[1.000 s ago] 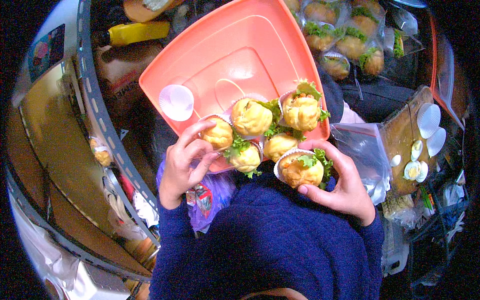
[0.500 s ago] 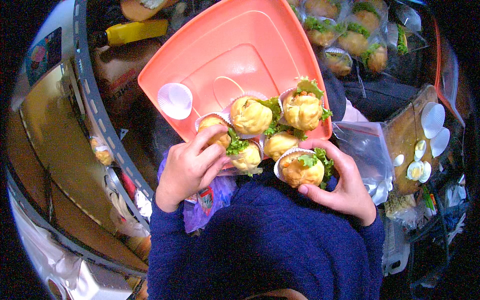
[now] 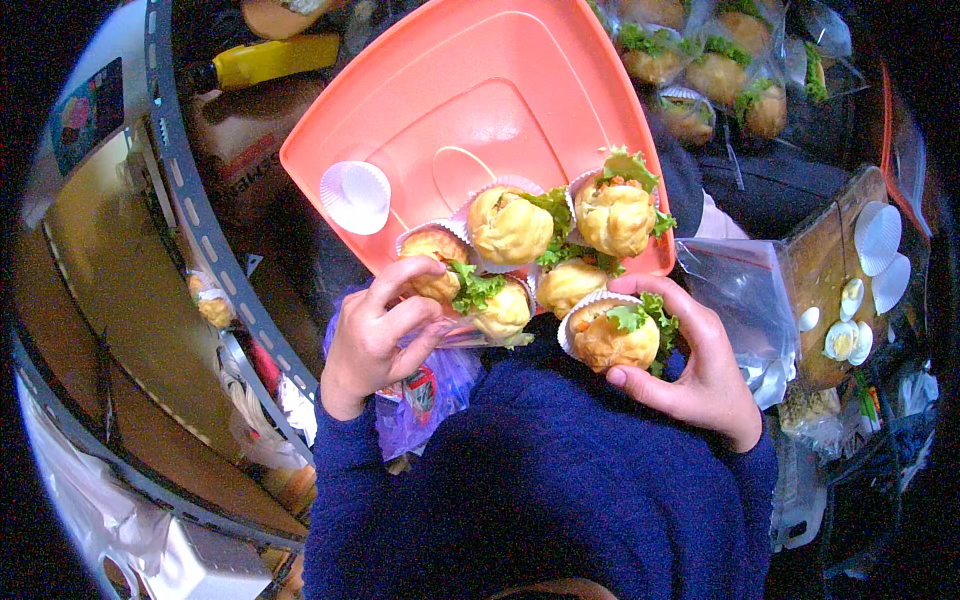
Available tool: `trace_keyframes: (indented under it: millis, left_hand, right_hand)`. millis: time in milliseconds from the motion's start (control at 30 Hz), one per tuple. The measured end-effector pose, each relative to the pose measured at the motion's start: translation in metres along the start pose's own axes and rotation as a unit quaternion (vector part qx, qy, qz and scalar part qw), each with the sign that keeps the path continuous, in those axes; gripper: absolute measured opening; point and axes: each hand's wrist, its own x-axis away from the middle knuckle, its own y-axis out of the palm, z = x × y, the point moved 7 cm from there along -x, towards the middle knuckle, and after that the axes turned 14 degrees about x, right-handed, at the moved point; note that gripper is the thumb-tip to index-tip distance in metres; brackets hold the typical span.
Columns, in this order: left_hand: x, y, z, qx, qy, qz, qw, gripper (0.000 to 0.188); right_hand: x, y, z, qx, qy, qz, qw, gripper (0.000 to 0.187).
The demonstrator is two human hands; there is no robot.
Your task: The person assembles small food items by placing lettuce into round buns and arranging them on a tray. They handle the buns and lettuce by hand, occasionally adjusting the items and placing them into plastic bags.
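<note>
Since half a second ago, we see the left hand point(image 3: 375, 342) loosen its curl, index finger and thumb now spread farther apart, while the right hand point(image 3: 705, 375) keeps its grasp on a lettuce-filled bun point(image 3: 614, 343), thumb on the near side and index finger behind. That bun shows at the near right corner of the coral plastic tray point(image 3: 480, 125). The left fingertips overlap the leftmost bun point(image 3: 436, 284); we cannot tell whether they grip it.
</note>
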Motion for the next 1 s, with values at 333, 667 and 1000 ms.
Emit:
trace_keyframes:
  millis: [333,667,1000]
  left_hand:
    - [0.004,-0.002,0.005,0.105,0.024,0.041,0.993,0.011]
    - [-0.018,0.045,0.030,0.335,0.053,-0.043,0.940,0.010]
    - [-0.020,0.065,0.038,0.372,0.061,-0.042,0.925,0.019]
  right_hand:
    - [0.003,-0.001,-0.004,0.001,-0.006,0.003,1.000,0.064]
    - [0.005,-0.007,-0.026,-0.093,-0.039,0.080,0.992,0.059]
    - [0.010,0.006,-0.025,-0.344,-0.010,-0.014,0.939,0.066]
